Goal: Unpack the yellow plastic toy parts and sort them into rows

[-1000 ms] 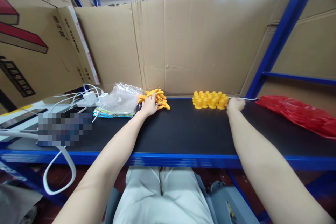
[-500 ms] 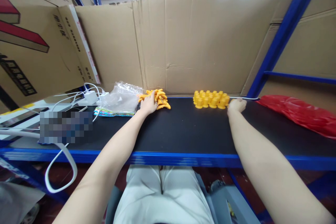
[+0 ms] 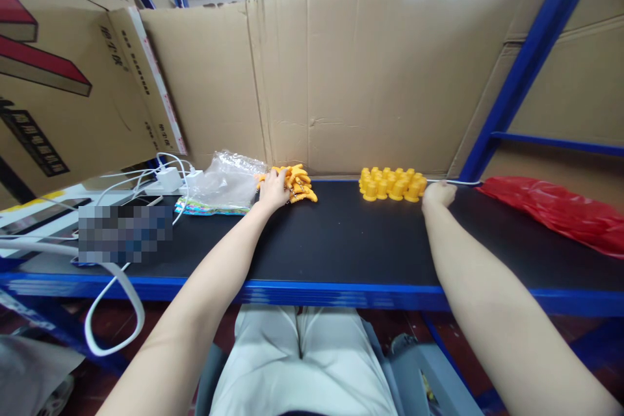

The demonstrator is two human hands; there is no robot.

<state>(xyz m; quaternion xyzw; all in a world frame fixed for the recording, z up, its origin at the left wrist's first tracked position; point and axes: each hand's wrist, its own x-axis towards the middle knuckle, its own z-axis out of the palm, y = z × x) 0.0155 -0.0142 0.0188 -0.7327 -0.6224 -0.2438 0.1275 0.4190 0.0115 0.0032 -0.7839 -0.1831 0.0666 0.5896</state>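
Note:
My left hand (image 3: 274,191) rests on the left side of a heap of orange, curved, finger-like pieces (image 3: 303,194) with small metal chains among them. Its fingers are stretched and apart over the heap. My right hand (image 3: 439,194) lies on its side against the right end of a block of yellow pegs with round, flanged bases (image 3: 390,184), which stand upright in close rows. The fingers of this hand are mostly hidden from view.
Clear plastic bags (image 3: 227,179) lie left of the heap, beside white chargers and cables (image 3: 168,179). A red plastic bag (image 3: 550,208) is at the far right. Cardboard (image 3: 380,78) walls the back of the black tabletop (image 3: 331,247), which has a blue front edge.
My left hand has shifted very slightly to the left on the heap. My right hand and the yellow pegs stay in place.

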